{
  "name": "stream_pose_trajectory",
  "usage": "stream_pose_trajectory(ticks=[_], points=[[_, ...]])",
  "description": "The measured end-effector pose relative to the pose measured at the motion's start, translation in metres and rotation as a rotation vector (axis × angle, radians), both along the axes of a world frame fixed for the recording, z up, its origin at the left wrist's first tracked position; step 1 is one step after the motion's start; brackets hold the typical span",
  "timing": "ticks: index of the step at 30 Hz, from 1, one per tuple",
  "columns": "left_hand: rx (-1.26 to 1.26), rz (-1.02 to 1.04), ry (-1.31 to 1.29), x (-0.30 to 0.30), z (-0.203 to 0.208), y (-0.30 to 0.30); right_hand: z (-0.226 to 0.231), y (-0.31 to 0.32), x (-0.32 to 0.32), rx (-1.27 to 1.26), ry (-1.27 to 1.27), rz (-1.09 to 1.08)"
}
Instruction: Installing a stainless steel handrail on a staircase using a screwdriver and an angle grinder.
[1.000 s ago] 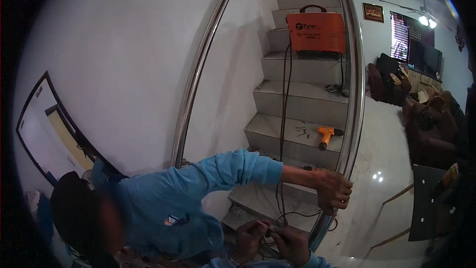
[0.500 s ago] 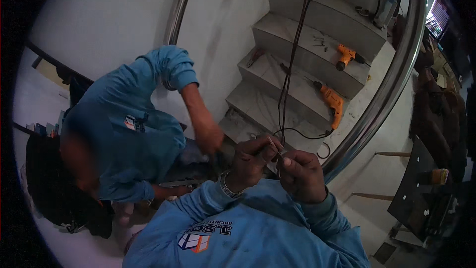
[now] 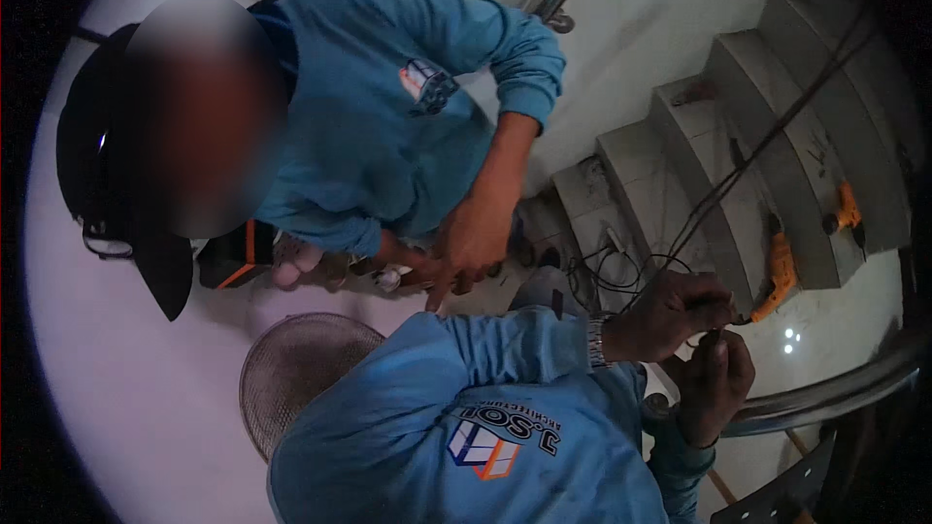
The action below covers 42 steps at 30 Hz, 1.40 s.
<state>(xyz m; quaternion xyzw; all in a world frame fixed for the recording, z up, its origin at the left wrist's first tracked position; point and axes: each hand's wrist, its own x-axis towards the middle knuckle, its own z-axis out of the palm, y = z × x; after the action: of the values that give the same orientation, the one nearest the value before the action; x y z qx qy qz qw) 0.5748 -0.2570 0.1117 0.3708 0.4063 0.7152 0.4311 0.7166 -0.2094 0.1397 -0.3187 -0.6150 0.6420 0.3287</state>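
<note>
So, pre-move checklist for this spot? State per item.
1. Left hand and right hand together: ok, raised close to each other.
2. Contents of their grip: cannot tell, too dark and small.
3. Thin dark cables away from the hands: not ok, they run down the grey tiled stairs and loop close to the left hand in view.
4. Orange power drill out of the hands: ok, lying on the stairs; a second orange drill lies farther up.
5. Co-worker's outstretched hand apart from the person's hands: ok; whether its finger touches the blue sleeve, cannot tell.
</note>
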Motion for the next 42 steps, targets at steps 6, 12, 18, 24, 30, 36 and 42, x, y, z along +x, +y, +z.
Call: stream_pose_trajectory(ticks=[6, 12, 18, 24, 30, 36, 42], points=[[0.094, -0.062, -0.232, -0.006, -0.007, -0.030, -0.018, -0.019, 0.007, -0.791, 0.227, 0.029], [0.050, 0.058, 0.160, -0.020, -0.003, -0.050, -0.009, -0.050, -0.013, -0.325, -0.053, 0.081], [0.127, 0.095, 0.291, -0.011, -0.017, -0.026, -0.001, -0.046, -0.009, -0.298, -0.105, -0.046], [0.009, 0.090, -0.011, 0.005, -0.032, -0.020, -0.018, -0.023, 0.008, -0.246, -0.122, -0.032], [0.055, -0.010, -0.410, -0.008, -0.052, -0.013, -0.028, -0.011, -0.019, -0.305, -0.137, -0.023], [0.006, -0.011, -0.316, -0.006, -0.048, 0.008, -0.030, 0.012, -0.016, -0.392, -0.001, -0.001], [-0.014, 0.042, -0.320, -0.023, -0.050, 0.037, -0.021, 0.022, -0.043, -0.384, 0.083, -0.052]])
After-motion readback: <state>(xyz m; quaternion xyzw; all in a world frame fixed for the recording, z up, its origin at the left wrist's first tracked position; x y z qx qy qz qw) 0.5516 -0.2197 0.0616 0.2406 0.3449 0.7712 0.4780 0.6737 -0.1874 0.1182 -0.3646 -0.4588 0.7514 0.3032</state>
